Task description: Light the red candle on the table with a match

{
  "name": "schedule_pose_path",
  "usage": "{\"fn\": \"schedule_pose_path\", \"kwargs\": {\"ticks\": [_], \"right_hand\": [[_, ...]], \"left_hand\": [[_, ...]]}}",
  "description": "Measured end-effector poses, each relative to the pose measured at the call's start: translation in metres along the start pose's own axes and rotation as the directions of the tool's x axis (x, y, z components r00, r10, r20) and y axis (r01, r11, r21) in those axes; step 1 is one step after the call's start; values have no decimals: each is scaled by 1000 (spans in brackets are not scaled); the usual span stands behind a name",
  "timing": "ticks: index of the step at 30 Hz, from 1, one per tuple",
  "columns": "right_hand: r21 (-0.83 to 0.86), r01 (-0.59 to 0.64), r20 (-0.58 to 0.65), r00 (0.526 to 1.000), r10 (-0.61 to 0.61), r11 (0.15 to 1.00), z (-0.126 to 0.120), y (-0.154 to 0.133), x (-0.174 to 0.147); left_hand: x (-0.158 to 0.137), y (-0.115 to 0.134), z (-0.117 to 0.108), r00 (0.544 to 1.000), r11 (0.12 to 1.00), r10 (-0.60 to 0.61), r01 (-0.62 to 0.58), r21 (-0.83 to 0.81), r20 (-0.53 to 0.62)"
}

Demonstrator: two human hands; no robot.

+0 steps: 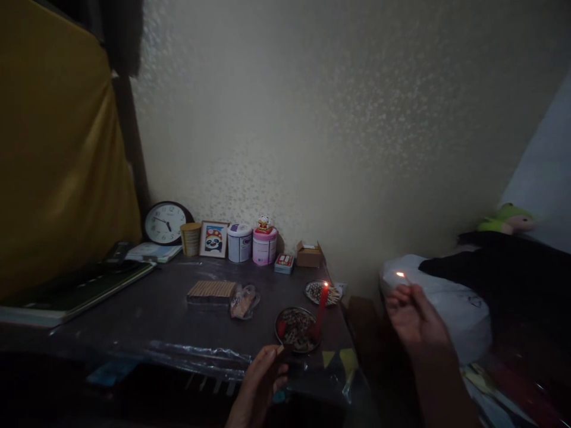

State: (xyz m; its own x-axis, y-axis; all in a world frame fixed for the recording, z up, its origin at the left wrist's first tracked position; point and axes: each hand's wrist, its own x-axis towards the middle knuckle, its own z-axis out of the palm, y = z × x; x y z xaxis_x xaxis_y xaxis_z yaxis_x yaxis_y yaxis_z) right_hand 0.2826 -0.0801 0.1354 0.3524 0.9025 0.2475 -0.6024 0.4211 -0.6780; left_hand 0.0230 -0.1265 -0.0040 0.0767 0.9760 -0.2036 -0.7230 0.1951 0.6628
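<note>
No text, brand or label can be read. The clock at the back of the bench carries numerals on its dial, too small to make out. The two tins and the small box show printing, illegible in the dim light.

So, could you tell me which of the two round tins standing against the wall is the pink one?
The pink tin is the right-hand one, with a small figurine on its lid; the white tin beside it carries nothing.
</note>
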Motion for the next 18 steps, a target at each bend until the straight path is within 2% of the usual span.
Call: {"fn": "schedule_pose_path", "kwargs": {"ticks": [2, 3, 5, 7, 12, 16, 18], "right_hand": [[35, 45, 57, 997, -47, 998, -11, -7, 1], [-43, 52, 58, 997, -49, 998, -17, -6, 2], [-339, 22, -1, 1000, -24, 940, -31, -1, 7], [-454, 10, -50, 998, -37, 891, -43, 3, 11], [-411, 109, 5, 993, -117, 905, -62, -3, 12], [-593, 107, 11, 992, -124, 798, -71, 11, 9], [-622, 79, -15, 993, -113, 779, -76, 20, 10]], "left_hand": [[3, -3, -2, 1000, 1000, -4, 4, -6, 4], [4, -5, -4, 1000, 1000, -7, 7, -4, 12], [7, -9, -8, 999, 1000, -12, 11, 19, 38], [9, -11, -10, 999, 999, -11, 9, 32, 46], [9, -12, -9, 999, 1000, -12, 11, 24, 30], [10, -13, -8, 1000, 1000, -13, 12, 25, 19], [10, -14, -10, 998, 1000, -9, 7, 29, 55]]}}
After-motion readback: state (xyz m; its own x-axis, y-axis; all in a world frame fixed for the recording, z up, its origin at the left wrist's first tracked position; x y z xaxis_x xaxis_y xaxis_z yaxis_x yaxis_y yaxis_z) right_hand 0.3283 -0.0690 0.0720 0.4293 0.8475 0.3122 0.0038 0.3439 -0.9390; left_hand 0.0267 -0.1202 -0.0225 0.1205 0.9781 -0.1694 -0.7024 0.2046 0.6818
